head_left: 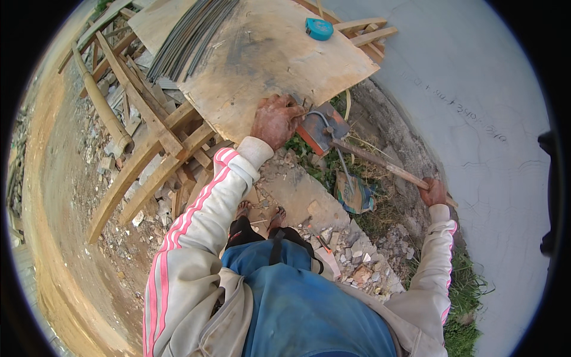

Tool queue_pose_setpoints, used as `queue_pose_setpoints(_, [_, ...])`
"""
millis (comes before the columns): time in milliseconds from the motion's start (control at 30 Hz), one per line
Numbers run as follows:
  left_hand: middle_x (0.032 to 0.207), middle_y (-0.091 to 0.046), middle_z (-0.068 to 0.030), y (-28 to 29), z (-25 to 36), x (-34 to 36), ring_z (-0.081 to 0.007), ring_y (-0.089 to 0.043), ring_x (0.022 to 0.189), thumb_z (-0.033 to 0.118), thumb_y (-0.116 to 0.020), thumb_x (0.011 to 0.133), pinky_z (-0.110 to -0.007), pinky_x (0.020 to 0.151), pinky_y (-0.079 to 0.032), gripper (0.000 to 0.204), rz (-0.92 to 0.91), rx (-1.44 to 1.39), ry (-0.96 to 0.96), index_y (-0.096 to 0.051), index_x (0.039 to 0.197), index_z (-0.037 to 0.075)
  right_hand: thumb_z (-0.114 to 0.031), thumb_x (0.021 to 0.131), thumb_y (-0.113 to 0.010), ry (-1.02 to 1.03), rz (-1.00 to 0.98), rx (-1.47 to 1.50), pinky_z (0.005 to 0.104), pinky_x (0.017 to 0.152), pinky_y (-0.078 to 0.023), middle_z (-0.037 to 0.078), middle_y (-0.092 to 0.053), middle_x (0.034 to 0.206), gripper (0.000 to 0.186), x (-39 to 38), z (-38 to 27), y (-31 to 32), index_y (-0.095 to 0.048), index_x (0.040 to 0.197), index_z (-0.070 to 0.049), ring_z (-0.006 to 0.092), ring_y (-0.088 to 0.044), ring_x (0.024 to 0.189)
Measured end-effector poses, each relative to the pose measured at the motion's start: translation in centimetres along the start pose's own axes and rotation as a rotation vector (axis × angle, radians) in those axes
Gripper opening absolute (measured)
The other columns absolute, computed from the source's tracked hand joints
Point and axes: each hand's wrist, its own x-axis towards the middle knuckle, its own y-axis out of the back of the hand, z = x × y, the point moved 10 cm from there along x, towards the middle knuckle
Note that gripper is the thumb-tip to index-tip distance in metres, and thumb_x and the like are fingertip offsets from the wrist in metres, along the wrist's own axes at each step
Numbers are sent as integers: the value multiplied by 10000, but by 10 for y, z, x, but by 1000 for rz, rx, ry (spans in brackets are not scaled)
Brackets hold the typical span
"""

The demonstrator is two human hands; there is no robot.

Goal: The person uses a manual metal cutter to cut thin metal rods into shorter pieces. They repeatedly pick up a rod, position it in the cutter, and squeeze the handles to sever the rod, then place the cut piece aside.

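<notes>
My left hand [276, 122] is closed at the near edge of a worn plywood board [279, 65]. Its fingers appear to pinch one end of a thin grey metal rod [324, 117], which curves over an orange-edged metal plate [313, 135] and hangs below it. At the right, my right hand [434, 191] is wrapped round the far end of a long lever bar [386, 165]. The bar's rusty end lies against the plate, beside the rod's bend. Part of the rod is hidden behind the bar and my fingers.
A bundle of thin metal rods [193, 35] and a teal tape measure [319, 29] lie on the board. Wooden beams [143, 160] and a bamboo pole [101, 101] stand left. A grey wall [476, 89] rises right. Rubble [363, 262] and a crumpled sack [354, 193] lie below.
</notes>
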Motion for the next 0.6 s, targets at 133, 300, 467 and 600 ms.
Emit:
queue_pose_setpoints(133, [1007,-670,-54,0,-1,0,-288,-612,998,218,-720,837,-452,884,-454,149,4,-1,20,-775,971,185,-277,810,-685,-190,-3,-65,496,637,-519,204,-659,707,183,-73,-17,-9,-732,813,-100,424,-658,691])
queue_pose_setpoints(300, [1025,-676,-53,-1,-3,1,-289,-611,1005,207,-707,838,-455,900,-445,149,-32,3,63,-778,967,184,-312,836,-702,-388,169,-77,504,648,-525,206,-667,725,198,-200,-100,-20,-738,846,-118,437,-664,720])
queue_pose_setpoints(467, [1057,-682,-58,-1,-4,3,-295,-611,1015,201,-702,836,-455,908,-439,181,-42,-65,62,-786,996,197,-509,874,-682,-427,117,11,505,661,-531,210,-669,715,453,-225,-129,-11,-728,955,-66,445,-666,713])
queue_pose_setpoints(600, [1047,-692,-78,-1,-3,3,-310,-621,970,239,-694,868,-445,900,-441,198,-34,-25,36,-789,1031,181,-664,920,-550,-356,-51,253,504,647,-497,205,-659,694,661,-214,-122,-5,-718,1019,-32,436,-656,686])
